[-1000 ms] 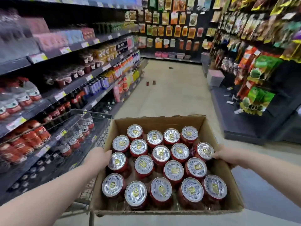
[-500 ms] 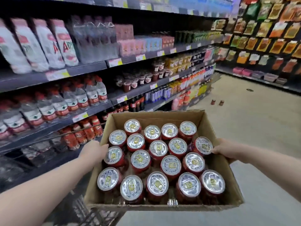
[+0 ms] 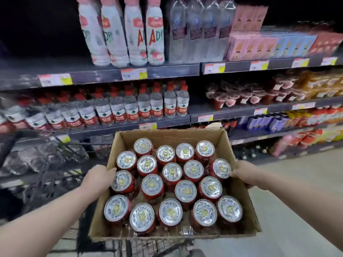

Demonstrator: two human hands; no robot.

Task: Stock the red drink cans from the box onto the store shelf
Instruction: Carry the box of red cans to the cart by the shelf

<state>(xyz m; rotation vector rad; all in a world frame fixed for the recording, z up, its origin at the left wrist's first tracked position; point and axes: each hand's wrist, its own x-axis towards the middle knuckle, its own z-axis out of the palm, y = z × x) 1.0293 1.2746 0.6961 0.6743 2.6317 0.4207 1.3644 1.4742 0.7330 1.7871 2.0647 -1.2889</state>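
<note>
The cardboard box (image 3: 241,204), filled with upright red drink cans (image 3: 185,191), is held before the store shelf (image 3: 167,72) at 12 o'clock. The left hand (image 3: 98,179) is at the box's 9 o'clock and the right hand (image 3: 245,173) at its 3 o'clock, each with fingers curled over a side wall. Red-labelled water bottles (image 3: 130,110) and tall white bottles (image 3: 120,34) fill the tiers above, and a wire cart (image 3: 55,164) stands at 8 o'clock before the lower tiers. Against half a second ago, the view faces the shelf squarely, the aisle end is out of sight, and both grips are unchanged.
</note>
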